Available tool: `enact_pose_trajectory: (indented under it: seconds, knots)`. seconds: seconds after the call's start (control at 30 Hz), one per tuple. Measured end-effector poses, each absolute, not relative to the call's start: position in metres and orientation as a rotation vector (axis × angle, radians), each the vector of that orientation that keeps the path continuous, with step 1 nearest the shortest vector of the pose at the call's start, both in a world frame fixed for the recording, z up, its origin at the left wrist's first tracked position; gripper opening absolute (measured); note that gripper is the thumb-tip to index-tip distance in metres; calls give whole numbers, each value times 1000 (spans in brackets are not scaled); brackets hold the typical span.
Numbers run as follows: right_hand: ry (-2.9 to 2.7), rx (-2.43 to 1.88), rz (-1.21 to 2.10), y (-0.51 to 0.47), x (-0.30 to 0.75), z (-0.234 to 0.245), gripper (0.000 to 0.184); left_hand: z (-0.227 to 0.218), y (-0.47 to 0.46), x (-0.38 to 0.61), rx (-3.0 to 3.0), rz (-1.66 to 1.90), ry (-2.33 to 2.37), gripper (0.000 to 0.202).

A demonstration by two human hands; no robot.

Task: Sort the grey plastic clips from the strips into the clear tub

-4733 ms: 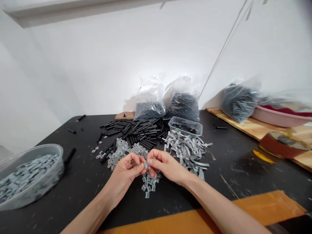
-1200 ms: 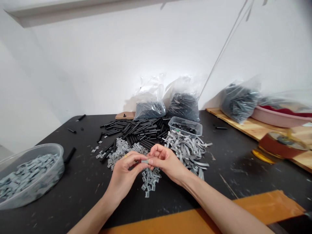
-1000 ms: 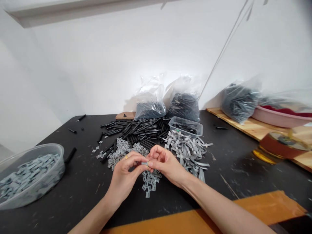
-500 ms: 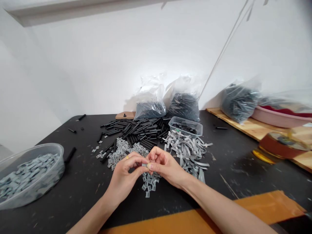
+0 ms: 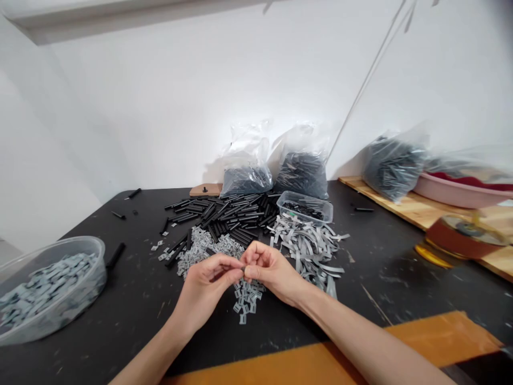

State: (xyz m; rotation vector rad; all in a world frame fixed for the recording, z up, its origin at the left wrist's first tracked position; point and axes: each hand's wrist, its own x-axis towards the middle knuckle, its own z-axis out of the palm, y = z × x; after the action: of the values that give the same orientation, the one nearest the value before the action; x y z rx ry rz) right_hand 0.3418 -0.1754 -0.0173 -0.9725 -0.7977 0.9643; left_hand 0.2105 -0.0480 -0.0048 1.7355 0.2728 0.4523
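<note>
I log left hand (image 5: 204,286) and right hand (image 5: 272,270) pinching one small piece (image 5: 242,269) together above a pile of grey clips (image 5: 247,295).

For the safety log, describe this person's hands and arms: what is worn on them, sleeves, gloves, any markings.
The left hand and right hand are bare, with no gloves. The forearms are bare too, with no sleeves in view. No watch, cable or marking shows on either arm.
</note>
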Motion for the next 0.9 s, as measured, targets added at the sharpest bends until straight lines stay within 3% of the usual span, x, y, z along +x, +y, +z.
enact_pose_trajectory:
  seconds: [0.33,0.67,0.9]
  knots:
    - [-903,-1249,801,-174,344,-15,27,-13,-41,211,2096,700,404,9]
    - [-968,-1307,689,-175,346,-20,17,-12,-41,214,1779,507,296,11]
    - [-948,-1337,671,-175,344,-12,20,-10,-47,216,1945,578,295,13]
